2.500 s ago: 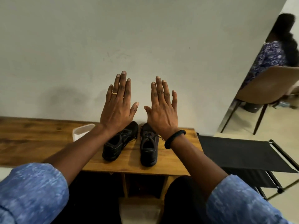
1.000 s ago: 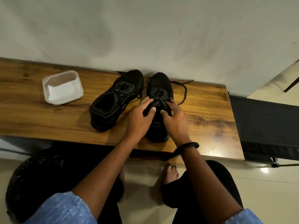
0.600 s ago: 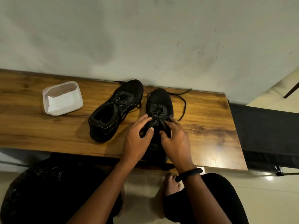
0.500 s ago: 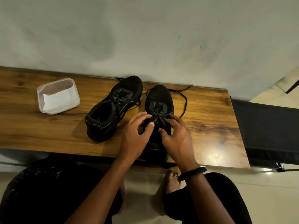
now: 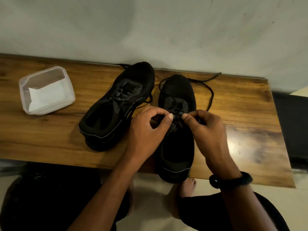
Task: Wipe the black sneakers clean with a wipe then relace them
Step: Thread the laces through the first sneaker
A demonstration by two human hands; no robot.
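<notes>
Two black sneakers stand on a wooden bench (image 5: 241, 114). The left sneaker (image 5: 116, 105) lies angled, toe toward the wall. The right sneaker (image 5: 176, 147) points straight at the wall, its heel over the bench's front edge. Over its lacing, my left hand (image 5: 146, 132) and my right hand (image 5: 208, 130) each pinch the black lace (image 5: 210, 90) between thumb and fingers. A loose end of that lace loops over the wood to the right of the toe. A clear plastic tub (image 5: 25, 90) at the left holds a folded white wipe (image 5: 46, 95).
A pale wall runs right behind the bench. A black folding seat (image 5: 293, 127) stands off the bench's right end. Below the front edge are my dark-clothed knees and bare feet (image 5: 187, 187) on a light tiled floor.
My hands came down from raised and spread to the right sneaker. Over the last second that sneaker slid toward me, and my fingers curled from resting on the laces to pinching them.
</notes>
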